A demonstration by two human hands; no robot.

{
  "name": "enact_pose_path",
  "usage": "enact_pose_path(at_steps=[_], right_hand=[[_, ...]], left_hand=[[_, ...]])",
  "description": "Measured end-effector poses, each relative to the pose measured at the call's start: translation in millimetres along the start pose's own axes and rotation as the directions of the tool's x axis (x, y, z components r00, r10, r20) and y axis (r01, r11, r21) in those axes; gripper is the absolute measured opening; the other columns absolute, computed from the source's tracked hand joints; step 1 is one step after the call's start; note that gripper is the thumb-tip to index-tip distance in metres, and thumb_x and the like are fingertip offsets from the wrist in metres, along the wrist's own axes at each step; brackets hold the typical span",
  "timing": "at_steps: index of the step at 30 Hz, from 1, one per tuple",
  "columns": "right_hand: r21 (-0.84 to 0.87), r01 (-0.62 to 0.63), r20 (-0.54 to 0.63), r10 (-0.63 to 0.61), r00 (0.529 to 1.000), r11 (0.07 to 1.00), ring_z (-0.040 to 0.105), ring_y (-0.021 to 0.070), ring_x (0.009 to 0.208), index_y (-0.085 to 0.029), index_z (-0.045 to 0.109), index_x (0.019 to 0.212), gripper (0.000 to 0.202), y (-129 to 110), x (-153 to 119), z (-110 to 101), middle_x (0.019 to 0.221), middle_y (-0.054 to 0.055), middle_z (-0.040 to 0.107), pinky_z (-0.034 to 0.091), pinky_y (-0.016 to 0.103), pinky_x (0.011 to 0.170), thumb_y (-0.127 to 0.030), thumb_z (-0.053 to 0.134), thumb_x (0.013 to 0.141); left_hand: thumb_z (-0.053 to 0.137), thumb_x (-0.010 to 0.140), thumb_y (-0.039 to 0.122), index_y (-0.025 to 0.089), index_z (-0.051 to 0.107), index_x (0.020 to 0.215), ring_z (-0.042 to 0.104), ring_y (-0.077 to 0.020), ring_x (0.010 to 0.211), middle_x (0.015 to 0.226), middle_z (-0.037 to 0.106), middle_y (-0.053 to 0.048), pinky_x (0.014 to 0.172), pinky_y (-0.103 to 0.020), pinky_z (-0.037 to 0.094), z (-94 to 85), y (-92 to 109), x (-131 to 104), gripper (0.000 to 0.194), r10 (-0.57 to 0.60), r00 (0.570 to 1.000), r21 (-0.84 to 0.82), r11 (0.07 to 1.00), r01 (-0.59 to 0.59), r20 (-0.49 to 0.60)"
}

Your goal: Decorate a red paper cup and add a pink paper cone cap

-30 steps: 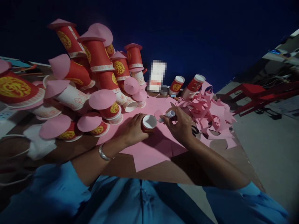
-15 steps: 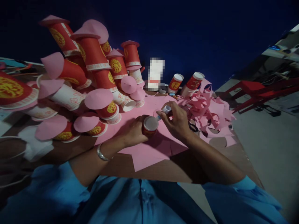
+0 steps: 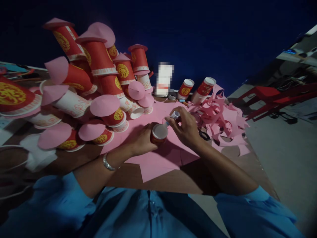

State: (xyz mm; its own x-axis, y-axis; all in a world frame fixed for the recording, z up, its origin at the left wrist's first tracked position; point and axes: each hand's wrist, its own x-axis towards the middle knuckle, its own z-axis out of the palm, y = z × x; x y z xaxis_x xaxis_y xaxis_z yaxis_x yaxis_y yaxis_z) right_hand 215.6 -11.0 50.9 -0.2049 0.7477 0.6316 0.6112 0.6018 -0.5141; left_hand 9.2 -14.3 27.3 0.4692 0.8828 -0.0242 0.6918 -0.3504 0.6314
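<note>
My left hand (image 3: 143, 140) is wrapped round a red paper cup (image 3: 159, 132) whose pale round end faces up. Pinched in my right hand (image 3: 185, 127) is a small white tube (image 3: 175, 115), its tip close to the cup's rim; whether it touches is too small to tell. Under both hands lie pink paper sheets (image 3: 158, 167). To the left stands a large pile of red and white cups with pink paper cones on them, one such cone (image 3: 104, 105) near my left hand.
Pink paper scraps (image 3: 223, 115) are heaped on the right of the brown table (image 3: 111, 180), beside black tape (image 3: 204, 135). Two upright cups, one a red cup (image 3: 186, 90), stand at the back. A red stool (image 3: 264, 94) is at the far right.
The tube in my right hand has shifted slightly left and down along the cup's rim. My left hand and the cup look the same.
</note>
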Motion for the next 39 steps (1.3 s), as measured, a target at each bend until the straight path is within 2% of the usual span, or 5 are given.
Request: enact_pose_path(at_steps=[7, 20, 26, 30, 39], right_hand=[[0.002, -0.076, 0.034, 0.076, 0.997, 0.997, 0.057, 0.0166, 0.065, -0.025, 0.051, 0.094, 0.026, 7.0, 1.0, 0.4, 0.078, 0.000, 0.063, 0.044, 0.031, 0.063, -0.046, 0.059, 0.107], [0.006, -0.030, 0.073, 0.029, 0.997, 1.000, 0.060, 0.0197, 0.077, -0.025, 0.051, 0.102, 0.013, 1.1, 1.7, 6.3, 0.094, 0.004, 0.066, 0.045, 0.033, 0.069, -0.036, 0.056, 0.106], [-0.057, -0.114, 0.131, 0.121, 0.984, 0.992, 0.060, 0.0214, 0.072, -0.026, 0.049, 0.099, 0.016, 6.3, 7.1, 6.0, 0.085, 0.002, 0.065, 0.043, 0.034, 0.067, -0.039, 0.056, 0.106], [-0.070, -0.081, 0.089, 0.087, 0.992, 0.994, 0.058, 0.0216, 0.069, -0.026, 0.051, 0.098, 0.021, 5.6, 13.7, 1.5, 0.080, 0.001, 0.061, 0.043, 0.035, 0.065, -0.045, 0.055, 0.107], [-0.129, 0.006, 0.320, 0.036, 0.947, 0.992, 0.060, 0.0206, 0.074, -0.024, 0.055, 0.103, 0.017, -9.1, 31.5, 1.5, 0.095, 0.006, 0.069, 0.039, 0.033, 0.065, -0.040, 0.059, 0.106]], left_hand=[[0.080, 0.069, 0.030, 0.024, 0.061, 0.138, 0.068, -0.0381, 0.123, 0.131, 0.075, -0.012, 0.095, -0.049, 0.058, 2.6, -5.3, -2.0, 0.073, 0.008, 1.000, -0.019, 1.000, -0.009, -0.020], [0.079, 0.069, 0.022, 0.021, 0.059, 0.121, 0.074, -0.0305, 0.107, 0.119, 0.077, -0.010, 0.089, -0.042, 0.059, 7.5, -7.3, 4.7, 0.056, 0.056, 0.998, -0.145, 0.988, -0.055, 0.004], [0.080, 0.070, 0.025, 0.024, 0.055, 0.139, 0.071, -0.0355, 0.118, 0.130, 0.072, -0.011, 0.092, -0.047, 0.060, 1.1, -0.9, -1.6, 0.073, -0.057, 0.998, -0.069, 0.996, 0.058, 0.021], [0.080, 0.071, 0.025, 0.023, 0.058, 0.132, 0.072, -0.0343, 0.115, 0.126, 0.074, -0.011, 0.094, -0.046, 0.060, 4.0, -6.3, -0.7, 0.065, 0.011, 1.000, -0.117, 0.993, -0.009, 0.014], [0.079, 0.073, 0.022, 0.020, 0.058, 0.127, 0.074, -0.0320, 0.113, 0.126, 0.075, -0.013, 0.092, -0.045, 0.062, 15.7, -15.6, 2.4, 0.058, 0.042, 0.999, -0.315, 0.948, -0.041, -0.005]])
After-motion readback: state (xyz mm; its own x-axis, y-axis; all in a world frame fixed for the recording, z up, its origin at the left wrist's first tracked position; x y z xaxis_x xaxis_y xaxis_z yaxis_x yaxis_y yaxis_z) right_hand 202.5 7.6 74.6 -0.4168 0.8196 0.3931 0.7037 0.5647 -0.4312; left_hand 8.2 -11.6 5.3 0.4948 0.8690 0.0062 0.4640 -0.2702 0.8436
